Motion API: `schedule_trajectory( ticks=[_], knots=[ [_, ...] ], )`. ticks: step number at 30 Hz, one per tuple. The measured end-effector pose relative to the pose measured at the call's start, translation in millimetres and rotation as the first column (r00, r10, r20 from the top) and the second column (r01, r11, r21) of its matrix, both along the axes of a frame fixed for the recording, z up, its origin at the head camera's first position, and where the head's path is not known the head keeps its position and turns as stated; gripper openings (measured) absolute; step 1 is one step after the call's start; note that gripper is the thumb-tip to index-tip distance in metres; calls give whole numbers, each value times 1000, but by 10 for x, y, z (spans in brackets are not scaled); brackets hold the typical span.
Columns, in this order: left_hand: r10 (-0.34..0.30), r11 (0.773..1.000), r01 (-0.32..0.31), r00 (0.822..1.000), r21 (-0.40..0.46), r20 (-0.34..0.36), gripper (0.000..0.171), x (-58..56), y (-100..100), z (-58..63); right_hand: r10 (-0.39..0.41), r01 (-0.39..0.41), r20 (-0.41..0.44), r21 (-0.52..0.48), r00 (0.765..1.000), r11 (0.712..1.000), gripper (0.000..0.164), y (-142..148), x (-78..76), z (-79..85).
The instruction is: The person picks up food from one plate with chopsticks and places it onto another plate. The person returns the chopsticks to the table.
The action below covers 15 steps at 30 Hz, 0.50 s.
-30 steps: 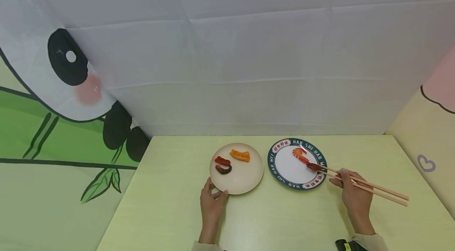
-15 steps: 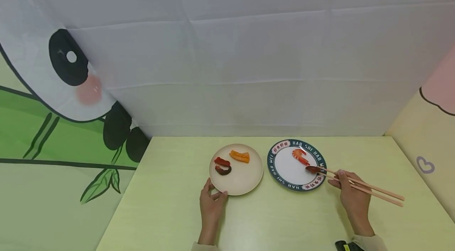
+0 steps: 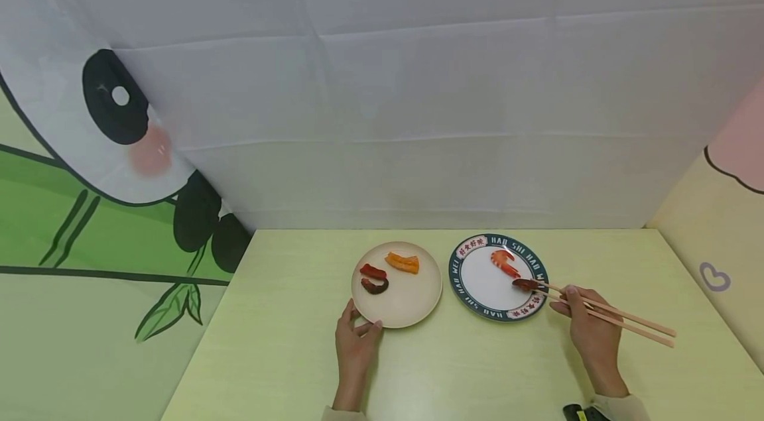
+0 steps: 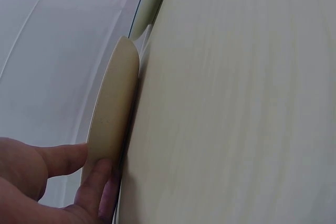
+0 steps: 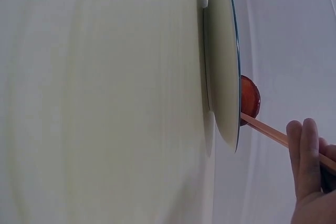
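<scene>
In the head view my left hand [image 3: 357, 341] holds the near-left rim of a beige plate [image 3: 412, 305], its thumb and fingers spread along the edge. On that plate lie an orange-yellow strip [image 3: 402, 262], a red piece [image 3: 373, 271] and a dark curved piece [image 3: 374, 286]. My right hand [image 3: 595, 331] grips a pair of wooden chopsticks [image 3: 633, 321]. Their tips meet a reddish-brown piece [image 3: 524, 284] over the right side of a white plate with a dark green rim [image 3: 464, 294]. The piece shows as a round-edged slice [image 5: 250, 98] in the right wrist view. A shrimp [image 3: 505, 263] lies beside it.
Both plates stand on a pale yellow-green table [image 3: 453, 368], with a narrow gap between them. A whitish cloth wall [image 3: 418, 176] rises at the back edge. Printed panels flank the table at left and right.
My right hand, the chopsticks and the reddish-brown piece have shifted slightly left, further over the white plate. My left hand and the beige plate stay in place.
</scene>
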<state>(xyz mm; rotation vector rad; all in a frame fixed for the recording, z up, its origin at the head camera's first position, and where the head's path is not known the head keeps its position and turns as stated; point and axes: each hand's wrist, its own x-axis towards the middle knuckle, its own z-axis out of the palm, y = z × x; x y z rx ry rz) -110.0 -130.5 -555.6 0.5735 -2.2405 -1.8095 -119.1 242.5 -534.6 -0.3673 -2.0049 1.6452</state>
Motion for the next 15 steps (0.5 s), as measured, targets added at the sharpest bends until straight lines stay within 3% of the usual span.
schedule_trajectory(
  ticks=[15],
  knots=[
    [-11,1000,11,1000,1,-11,80,-3,9,-26,-1,-1,39,39,999,999,23,16,1,-8]
  ],
)
